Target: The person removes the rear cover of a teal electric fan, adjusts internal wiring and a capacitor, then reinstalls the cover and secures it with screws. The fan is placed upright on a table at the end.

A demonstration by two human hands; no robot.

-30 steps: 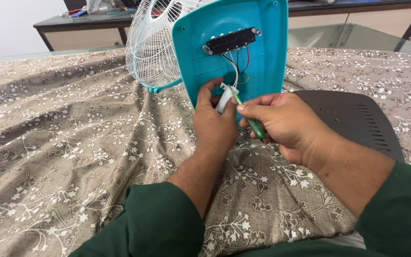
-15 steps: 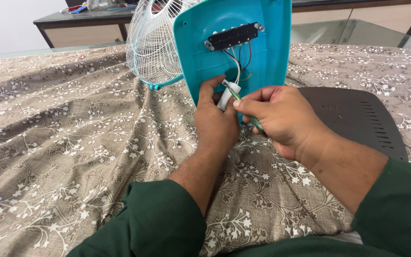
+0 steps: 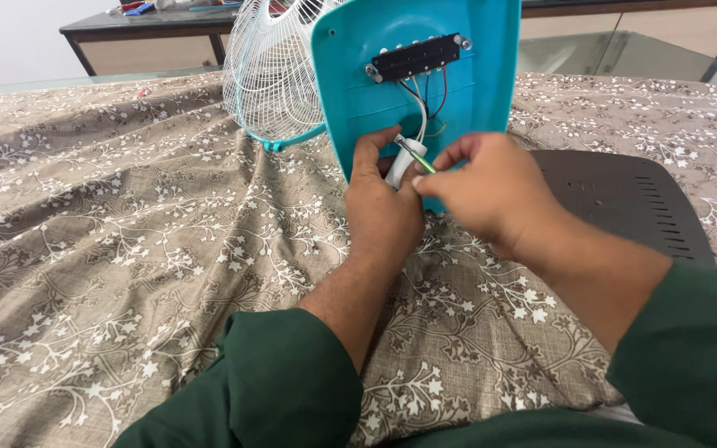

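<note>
1. Left hand point(image 3: 385, 211) gripped a small white plastic cylinder point(image 3: 400, 166) against the turquoise plastic fan base point(image 3: 475, 75).
2. Right hand point(image 3: 491, 195) pinched a thin green-handled tool point(image 3: 418, 157), tip at the cylinder's top.
3. Wires ran up to a black switch strip point(image 3: 415, 56).
4. White wire fan grille point(image 3: 271, 75) lay on the brown floral bedcover point(image 3: 126, 232), toward its far edge.

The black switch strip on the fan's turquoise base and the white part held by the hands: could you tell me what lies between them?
In the head view, thin wires, white, black and red, run down the turquoise base between them.
</note>
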